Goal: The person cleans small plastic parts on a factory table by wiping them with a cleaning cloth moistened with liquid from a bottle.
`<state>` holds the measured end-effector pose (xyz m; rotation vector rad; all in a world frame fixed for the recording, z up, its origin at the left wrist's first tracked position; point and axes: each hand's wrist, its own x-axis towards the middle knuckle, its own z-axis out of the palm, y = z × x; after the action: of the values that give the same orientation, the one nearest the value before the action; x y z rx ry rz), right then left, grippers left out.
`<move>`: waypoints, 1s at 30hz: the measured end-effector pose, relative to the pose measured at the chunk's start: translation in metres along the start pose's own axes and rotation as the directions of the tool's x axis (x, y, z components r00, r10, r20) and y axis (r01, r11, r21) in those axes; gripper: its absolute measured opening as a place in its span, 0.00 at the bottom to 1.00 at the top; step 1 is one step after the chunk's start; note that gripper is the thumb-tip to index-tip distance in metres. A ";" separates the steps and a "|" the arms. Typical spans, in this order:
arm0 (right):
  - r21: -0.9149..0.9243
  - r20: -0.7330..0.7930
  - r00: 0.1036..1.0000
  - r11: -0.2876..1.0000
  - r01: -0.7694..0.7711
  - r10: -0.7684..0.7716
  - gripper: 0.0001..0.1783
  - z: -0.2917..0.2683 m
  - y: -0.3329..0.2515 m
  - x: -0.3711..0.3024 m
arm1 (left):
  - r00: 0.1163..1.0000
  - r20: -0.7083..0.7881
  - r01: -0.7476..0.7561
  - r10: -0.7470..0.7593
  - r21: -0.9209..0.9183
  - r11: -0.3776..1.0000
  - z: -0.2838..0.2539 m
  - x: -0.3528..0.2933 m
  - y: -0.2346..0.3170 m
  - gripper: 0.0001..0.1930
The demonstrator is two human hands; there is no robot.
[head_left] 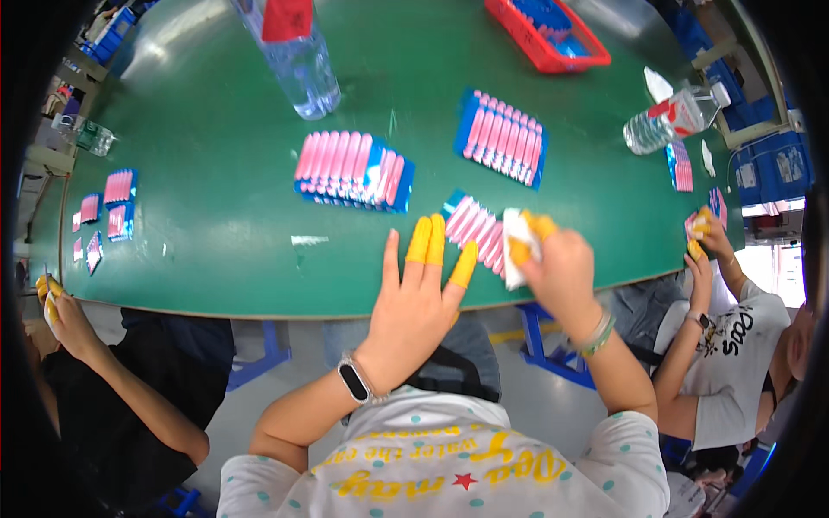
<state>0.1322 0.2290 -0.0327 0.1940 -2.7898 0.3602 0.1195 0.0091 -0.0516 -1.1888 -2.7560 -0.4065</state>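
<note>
My left hand (409, 311) lies open at the table's near edge, its fingers spread, with yellow finger cots on several of them. The fingertips reach beside a blue sheet with a row of pink strips (473, 226). In my right hand (563, 272), which also wears yellow finger cots, is a folded white wipe (512, 268). The wipe rests over the right end of that pink-and-blue sheet and covers part of it. Farther back lie a stack of similar sheets (350, 173) on the left and another stack (503, 138) on the right.
On the green table (233, 207) stand a clear water bottle (302, 69) and a red basket (553, 53) with blue pieces inside. Another bottle (673, 119) lies at the right. Co-workers sit on both sides; small pink-and-blue pieces (121, 186) lie near the left one.
</note>
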 end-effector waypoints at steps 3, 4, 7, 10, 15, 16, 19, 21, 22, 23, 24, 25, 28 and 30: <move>0.052 -0.055 0.998 0.998 -0.037 0.040 0.18 0.007 0.008 -0.007 | 1.000 -0.018 -0.014 0.014 -0.022 1.000 0.004 -0.002 0.003 0.36; 0.019 -0.037 0.997 0.998 -0.066 0.067 0.19 0.006 0.005 -0.006 | 0.999 -0.035 -0.022 0.021 -0.026 0.999 0.005 -0.002 0.003 0.36; 0.033 -0.034 0.999 0.999 -0.033 0.034 0.19 0.011 -0.013 -0.022 | 1.000 0.005 0.005 -0.005 -0.039 0.999 0.009 -0.006 0.005 0.36; 0.126 -0.011 1.000 0.992 -0.007 0.009 0.19 0.002 -0.025 -0.030 | 1.000 -0.015 0.016 -0.017 -0.016 1.000 0.009 -0.010 0.007 0.36; 0.033 -0.025 0.997 0.996 -0.079 0.080 0.21 0.004 -0.013 -0.027 | 1.000 -0.022 0.013 -0.014 -0.043 0.999 0.008 -0.008 0.007 0.36; 0.039 0.016 0.999 0.998 -0.049 0.048 0.20 0.003 -0.021 -0.031 | 1.000 -0.023 0.008 -0.010 -0.074 0.997 0.009 -0.008 0.006 0.37; 0.039 0.031 0.994 0.993 -0.111 0.109 0.21 -0.001 -0.012 -0.033 | 1.000 -0.002 0.020 -0.020 -0.127 0.992 0.001 -0.007 0.006 0.40; -0.009 -0.070 0.976 0.978 -0.210 0.208 0.18 0.003 0.003 -0.021 | 1.000 -0.004 0.022 -0.023 -0.162 0.987 0.002 -0.008 0.005 0.42; 0.004 -0.066 0.978 0.981 -0.196 0.196 0.18 0.007 0.001 -0.020 | 0.999 -0.002 0.039 -0.040 -0.152 0.988 0.001 -0.016 0.004 0.42; 0.123 -0.041 0.967 0.961 -0.246 0.253 0.17 0.007 0.002 -0.020 | 0.999 -0.014 0.040 -0.043 -0.147 0.988 0.000 -0.019 0.006 0.42; 0.239 -0.008 0.952 0.925 -0.295 0.306 0.16 0.008 0.001 -0.021 | 0.999 -0.024 0.041 -0.045 -0.143 0.989 -0.002 -0.020 0.006 0.43; 0.310 -0.002 0.950 0.903 -0.297 0.313 0.14 0.011 -0.003 -0.022 | 0.996 0.002 0.083 -0.084 -0.158 0.984 -0.005 -0.024 -0.001 0.42; 0.546 0.016 0.872 0.726 -0.417 0.490 0.14 0.014 -0.003 -0.027 | 0.957 -0.120 0.258 -0.264 -0.064 0.964 -0.038 -0.021 -0.032 0.38; 0.547 0.064 0.849 0.693 -0.470 0.524 0.14 0.009 -0.009 -0.025 | 0.908 -0.185 0.394 -0.377 0.065 0.917 -0.047 -0.023 -0.063 0.33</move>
<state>0.1545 0.2204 -0.0475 -0.4690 -2.5181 1.2679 0.0893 -0.0615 -0.0238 -0.5499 -2.8130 -0.3761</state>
